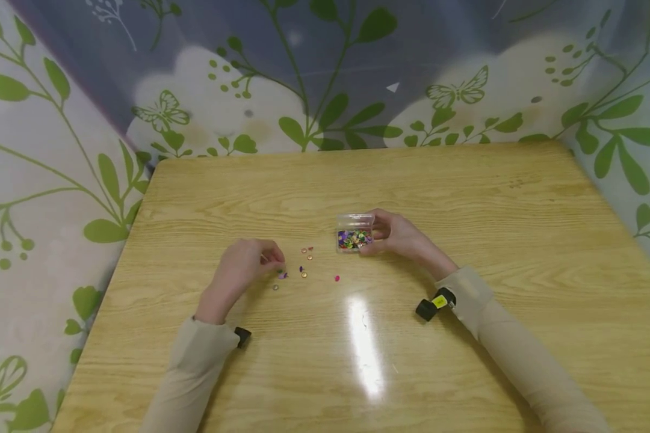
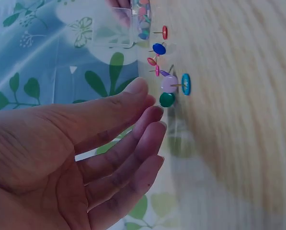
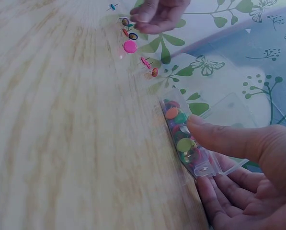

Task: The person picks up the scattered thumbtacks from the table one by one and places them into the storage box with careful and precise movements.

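Note:
My right hand (image 1: 395, 233) grips a small clear plastic box (image 3: 199, 168) at its right side, thumb on the near edge and fingers behind. Its hinged lid (image 1: 355, 220) stands raised, and colourful thumbtacks (image 1: 352, 239) fill it. To the left, my left hand (image 1: 245, 263) hovers low over the table, thumb and fingers loosely curved. In the left wrist view its fingertips come close to a green thumbtack (image 2: 167, 99), with a lilac thumbtack (image 2: 169, 84) and a teal thumbtack (image 2: 186, 84) just beyond. No thumbtack shows between its fingers.
More loose thumbtacks (image 1: 310, 257) lie scattered between the hands, and a pink thumbtack (image 1: 337, 278) sits apart, nearer the front. The wooden table (image 1: 455, 180) meets a leaf-patterned wall covering (image 1: 333, 120) at the back.

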Demonstrator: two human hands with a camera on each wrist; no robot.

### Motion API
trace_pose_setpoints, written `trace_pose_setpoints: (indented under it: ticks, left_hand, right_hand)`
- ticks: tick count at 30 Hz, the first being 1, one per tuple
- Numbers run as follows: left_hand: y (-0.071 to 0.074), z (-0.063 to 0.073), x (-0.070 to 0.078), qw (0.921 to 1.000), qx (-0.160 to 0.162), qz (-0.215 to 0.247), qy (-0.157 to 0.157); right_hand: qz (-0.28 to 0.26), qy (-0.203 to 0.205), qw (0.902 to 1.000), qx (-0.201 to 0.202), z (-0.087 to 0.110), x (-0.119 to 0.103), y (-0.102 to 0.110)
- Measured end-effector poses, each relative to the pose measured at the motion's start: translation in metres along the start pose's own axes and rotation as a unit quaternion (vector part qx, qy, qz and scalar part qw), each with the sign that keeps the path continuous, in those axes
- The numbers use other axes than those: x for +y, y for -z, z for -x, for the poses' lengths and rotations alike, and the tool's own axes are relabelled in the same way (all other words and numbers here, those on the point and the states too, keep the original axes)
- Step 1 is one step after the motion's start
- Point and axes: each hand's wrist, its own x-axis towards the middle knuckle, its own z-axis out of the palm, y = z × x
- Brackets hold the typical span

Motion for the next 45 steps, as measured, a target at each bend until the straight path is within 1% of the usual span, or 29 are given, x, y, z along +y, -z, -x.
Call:
trace_pose_setpoints:
  ticks: [3, 6, 11, 17, 19, 23, 27, 32, 40, 45]
  left_hand:
    - [-0.001, 0.001, -0.002, 0.9998, -0.018, -0.011, 0.004]
    - [-0.004, -0.001, -0.004, 0.9996, -0.023, -0.018, 0.004]
    - [-0.008, -0.003, -0.004, 0.9996, -0.014, -0.023, 0.003]
    - [-0.010, -0.006, -0.003, 0.9998, -0.005, -0.017, 0.007]
    - [-0.010, -0.006, -0.002, 0.9999, 0.002, -0.012, 0.010]
    - [-0.010, -0.008, 0.001, 0.9996, 0.027, -0.002, 0.011]
    - [-0.011, -0.011, 0.008, 0.9986, 0.052, 0.003, 0.009]
    - [-0.017, -0.020, 0.020, 0.9974, 0.072, -0.004, 0.002]
    - [-0.026, -0.037, 0.044, 0.9972, 0.068, -0.008, -0.029]
    - [-0.033, -0.046, 0.058, 0.9968, 0.064, -0.012, -0.046]
  right_hand:
    - [0.004, 0.006, 1.0000, 0.002, 0.000, 0.000, 0.001]
    - [0.006, 0.004, 1.0000, 0.002, 0.001, 0.000, 0.001]
    - [0.004, -0.007, 1.0000, 0.000, 0.000, 0.001, 0.001]
    - [0.003, -0.005, 1.0000, -0.002, 0.001, 0.000, 0.001]
    - [0.004, -0.004, 1.0000, -0.002, 0.001, 0.000, 0.001]
    - [0.006, -0.003, 1.0000, -0.001, 0.001, 0.001, 0.001]
    - [0.004, 0.000, 1.0000, -0.001, 0.001, 0.001, 0.001]
    - [-0.001, 0.002, 1.0000, -0.002, 0.001, 0.001, 0.001]
    - [-0.013, -0.001, 0.9999, -0.002, 0.000, 0.001, 0.000]
    - [-0.017, -0.003, 0.9999, -0.001, -0.002, 0.002, 0.000]
